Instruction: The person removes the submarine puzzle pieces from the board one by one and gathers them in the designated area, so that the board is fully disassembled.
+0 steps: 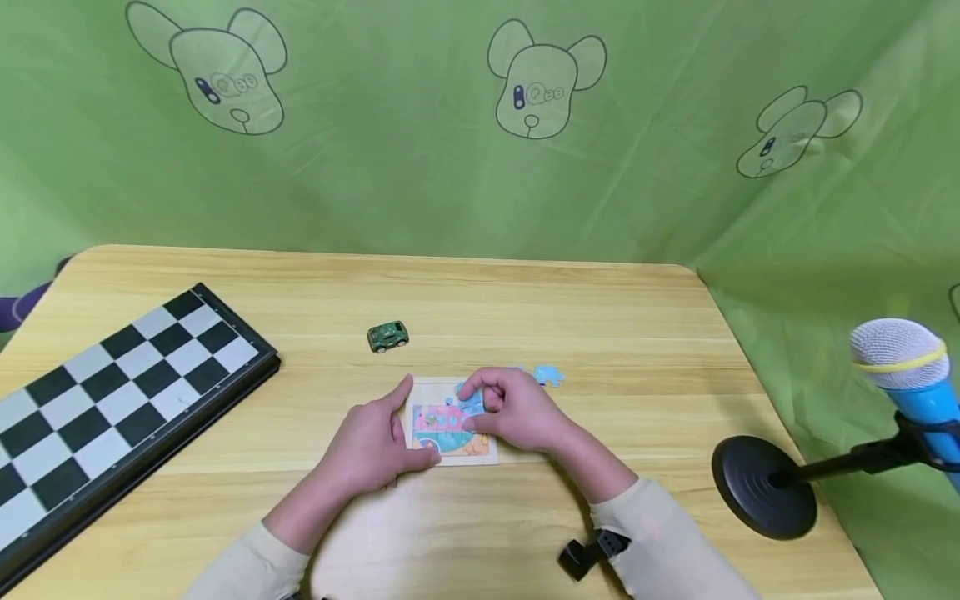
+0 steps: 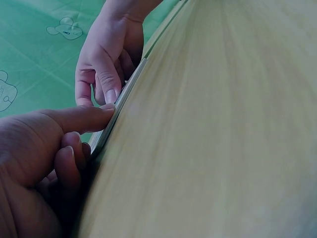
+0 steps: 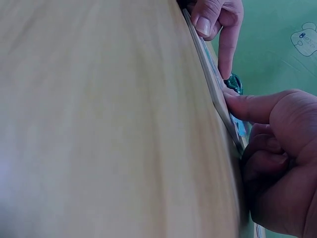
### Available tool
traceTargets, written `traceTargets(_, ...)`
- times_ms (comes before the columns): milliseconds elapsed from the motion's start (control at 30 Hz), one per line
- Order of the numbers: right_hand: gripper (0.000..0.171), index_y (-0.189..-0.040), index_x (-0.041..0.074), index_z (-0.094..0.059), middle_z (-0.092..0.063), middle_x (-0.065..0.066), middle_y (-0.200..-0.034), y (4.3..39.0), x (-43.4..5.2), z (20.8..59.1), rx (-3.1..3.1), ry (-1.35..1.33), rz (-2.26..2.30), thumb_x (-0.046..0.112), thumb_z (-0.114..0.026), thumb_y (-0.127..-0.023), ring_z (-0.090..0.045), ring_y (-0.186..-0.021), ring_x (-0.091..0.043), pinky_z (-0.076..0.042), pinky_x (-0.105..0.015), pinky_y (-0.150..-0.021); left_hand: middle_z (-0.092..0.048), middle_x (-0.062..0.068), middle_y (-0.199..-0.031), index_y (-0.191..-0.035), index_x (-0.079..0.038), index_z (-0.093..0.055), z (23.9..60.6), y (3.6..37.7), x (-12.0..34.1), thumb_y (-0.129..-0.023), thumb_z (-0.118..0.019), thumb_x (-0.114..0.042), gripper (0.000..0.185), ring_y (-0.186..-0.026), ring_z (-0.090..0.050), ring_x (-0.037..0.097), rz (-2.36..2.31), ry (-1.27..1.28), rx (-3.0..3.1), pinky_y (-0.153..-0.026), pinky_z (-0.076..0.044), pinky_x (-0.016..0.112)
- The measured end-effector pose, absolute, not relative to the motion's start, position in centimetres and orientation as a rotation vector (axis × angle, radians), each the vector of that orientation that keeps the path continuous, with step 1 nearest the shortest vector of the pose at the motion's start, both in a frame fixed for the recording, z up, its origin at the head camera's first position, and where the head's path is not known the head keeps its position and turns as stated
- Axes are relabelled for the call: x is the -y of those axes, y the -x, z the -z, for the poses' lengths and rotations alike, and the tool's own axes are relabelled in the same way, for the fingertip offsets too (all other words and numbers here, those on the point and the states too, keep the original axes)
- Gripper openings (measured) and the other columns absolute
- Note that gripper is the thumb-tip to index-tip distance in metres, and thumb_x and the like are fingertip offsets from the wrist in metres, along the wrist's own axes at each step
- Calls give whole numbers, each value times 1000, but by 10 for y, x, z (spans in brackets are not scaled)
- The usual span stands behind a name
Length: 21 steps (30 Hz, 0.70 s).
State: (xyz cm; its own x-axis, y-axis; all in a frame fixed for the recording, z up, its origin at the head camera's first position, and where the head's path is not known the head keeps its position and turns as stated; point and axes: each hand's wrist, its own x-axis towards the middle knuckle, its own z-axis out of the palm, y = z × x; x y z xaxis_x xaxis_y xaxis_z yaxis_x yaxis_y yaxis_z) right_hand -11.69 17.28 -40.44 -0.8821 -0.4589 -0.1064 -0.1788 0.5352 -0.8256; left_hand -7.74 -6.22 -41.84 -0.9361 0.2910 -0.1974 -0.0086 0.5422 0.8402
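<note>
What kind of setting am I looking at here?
Probably a staged tabletop recording setup, not a lived-in room: a wooden table against a draped green cartoon-bear backdrop, a microphone on a stand, and toys laid out, including a chessboard and a puzzle.

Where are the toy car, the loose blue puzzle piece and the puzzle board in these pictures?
toy car [image 1: 387, 336], head view, on its green roof.
loose blue puzzle piece [image 1: 549, 375], head view, on its middle.
puzzle board [image 1: 448, 429], head view, on the picture area showing between the two hands.
</note>
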Motion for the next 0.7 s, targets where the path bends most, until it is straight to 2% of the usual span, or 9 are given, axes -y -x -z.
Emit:
traceTargets(100, 26, -102, 10, -72, -33, 6, -58, 117, -174, 405, -2476, 569, 1270, 5, -84, -80, -30, -55, -10, -42, -29, -72, -55, 1, -58, -156, -2, -30, 418, 77, 62, -69, -93, -29, 110, -39, -53, 17, -1345, -234, -2474, -41, -42, 32)
traceTargets(267, 40, -113, 9, -69, -36, 4, -60, 119, -177, 402, -2491, 564, 1287, 7, -87, -77, -33, -56, -11, -42, -30, -70, -55, 1, -58, -156, -2, -30, 419, 77, 62, -69, -93, -28, 110, -39, -53, 17, -1350, -238, -2475, -42, -43, 32)
traceTargets(400, 46, -120, 9, -66, -39, 4, -62, 123, -180, 401, -2485, 589, 1227, 9, -86, -78, -35, -56, -11, -42, -30, -70, -55, 1, -58, -156, -2, -30, 419, 77, 62, -69, -93, -28, 110, -39, -53, 17, -1351, -235, -2475, -42, -43, 32)
traceTargets(700, 39, -113, 11, -63, -41, 5, -63, 126, -182, 402, -2473, 594, 1150, 15, -85, -81, -36, -55, -9, -43, -31, -68, -55, 1, -58, -156, -2, -30, 420, 78, 62, -69, -93, -30, 110, -42, -52, 17, -1333, -238, -2481, -43, -43, 31)
